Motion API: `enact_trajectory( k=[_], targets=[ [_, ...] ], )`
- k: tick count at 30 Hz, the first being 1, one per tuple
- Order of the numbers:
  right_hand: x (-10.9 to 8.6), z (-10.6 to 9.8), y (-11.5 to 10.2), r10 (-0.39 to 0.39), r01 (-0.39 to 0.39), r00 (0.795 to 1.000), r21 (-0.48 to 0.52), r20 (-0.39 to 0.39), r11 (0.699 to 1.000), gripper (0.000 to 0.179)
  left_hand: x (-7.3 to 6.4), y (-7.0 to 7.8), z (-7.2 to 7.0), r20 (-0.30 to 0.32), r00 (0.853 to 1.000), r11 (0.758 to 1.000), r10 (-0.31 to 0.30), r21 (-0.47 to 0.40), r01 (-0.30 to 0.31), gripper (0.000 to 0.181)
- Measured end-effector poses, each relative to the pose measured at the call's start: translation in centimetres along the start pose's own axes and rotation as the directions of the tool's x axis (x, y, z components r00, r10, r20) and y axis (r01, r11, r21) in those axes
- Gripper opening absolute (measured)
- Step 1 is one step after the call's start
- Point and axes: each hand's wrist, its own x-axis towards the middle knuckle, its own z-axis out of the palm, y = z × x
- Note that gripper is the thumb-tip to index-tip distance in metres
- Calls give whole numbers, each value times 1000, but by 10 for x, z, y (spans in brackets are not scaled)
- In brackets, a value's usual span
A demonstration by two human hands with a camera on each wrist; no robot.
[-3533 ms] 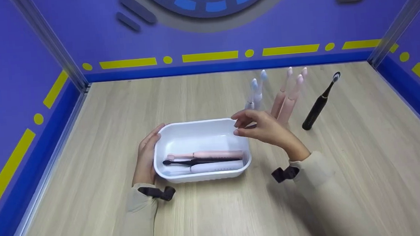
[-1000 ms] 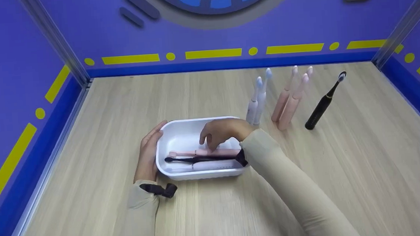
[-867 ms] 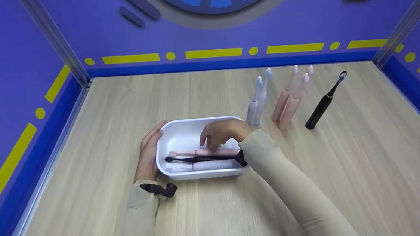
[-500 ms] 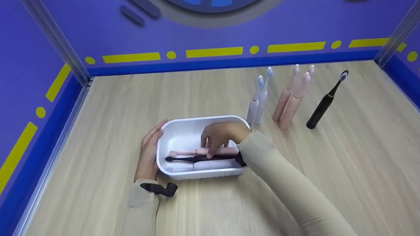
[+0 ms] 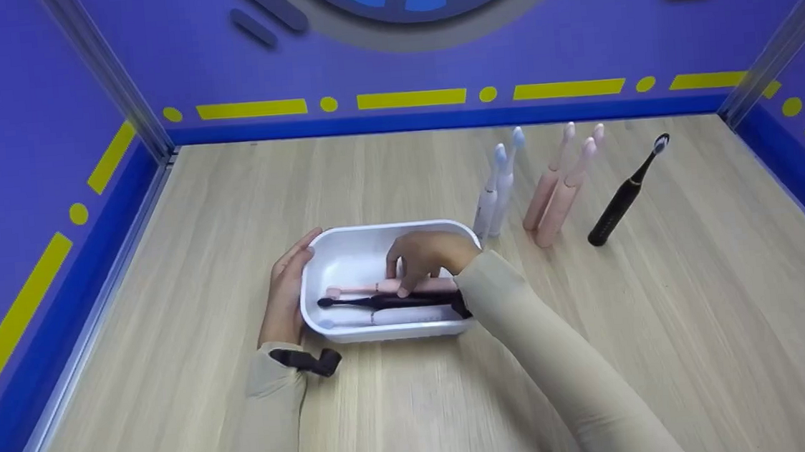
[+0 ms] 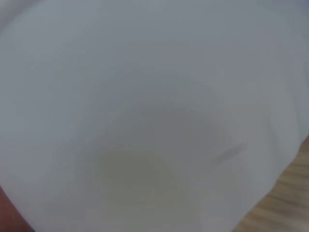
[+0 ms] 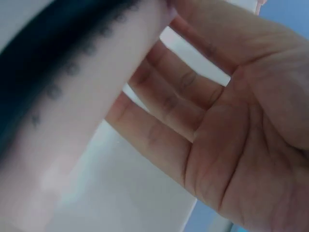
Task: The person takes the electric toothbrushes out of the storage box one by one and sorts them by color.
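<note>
My left hand [image 5: 284,289] holds the left end of a white plastic box [image 5: 396,333], with the thumb at its rim and fingers along the outer wall. That wall fills the left wrist view. Inside the box, my right hand [image 5: 426,256] grips the handle of a pink electric toothbrush [image 5: 357,290], thumb on the near side, fingers behind. The right wrist view shows these curled fingers [image 7: 159,130] against the pink handle [image 7: 82,96]. Beside it in the box lie a black electric toothbrush [image 5: 380,302] and a white one [image 5: 409,315].
Right of the box, two white toothbrushes [image 5: 504,193] with bluish heads stand upright. Several pink toothbrushes [image 5: 556,214] stand beside them, and a black toothbrush [image 5: 617,209] stands farther right. Blue panels [image 5: 397,68] enclose the back and sides of the wooden table [image 5: 242,195].
My right hand came from above the box's right rim down into it, and its thumb closed on the pink toothbrush, which has shifted slightly. The left hand stays at the box.
</note>
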Motion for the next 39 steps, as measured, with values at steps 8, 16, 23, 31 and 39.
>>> enact_trajectory(
  k=[8, 16, 23, 31, 39],
  targets=[
    [-1, 1, 1, 12, -12, 1000, 21, -18, 1000, 27, 0, -1, 0, 1, 1000, 1000, 4, -1, -4, 44],
    [-2, 0, 0, 16, -15, 999, 13, -34, 1000, 25, -1, -1, 1, 7, 1000, 1000, 14, -5, -14, 44],
    [-1, 1, -1, 32, -34, 997, -34, -67, 999, 22, -1, -1, 1, 1, 1000, 1000, 3, -26, -3, 44],
    [-1, 2, -2, -2, -9, 995, -105, -98, 994, 21, 0, 0, 1, -2, 1000, 1000, -11, -1, 11, 44],
    [-1, 1, -3, -40, 26, 996, -169, -79, 985, 21, 1, 0, 0, -16, 1000, 1000, -16, 10, 16, 42]
  ],
)
